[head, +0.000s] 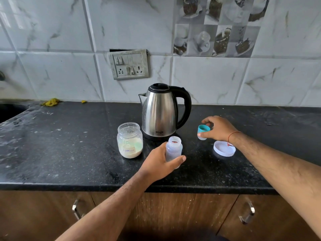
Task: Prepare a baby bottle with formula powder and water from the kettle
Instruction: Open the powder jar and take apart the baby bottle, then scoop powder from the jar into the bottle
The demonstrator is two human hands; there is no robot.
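My left hand (160,163) grips an open, clear baby bottle (173,150) that stands on the black counter (69,145) in front of the steel kettle (160,113). My right hand (218,128) holds the bottle's teal ring cap with its clear cover (203,131), upside down, just right of the kettle. An open jar of formula powder (130,140), with a handwritten label, stands left of the bottle. The jar's white lid (224,148) lies flat under my right wrist.
A sink (10,111) sits at the far left of the counter. Yellow scraps (51,102) lie by the tiled wall. A switch and socket plate (128,64) hangs above the kettle. Wooden cupboard doors with metal handles (77,208) run below the counter edge.
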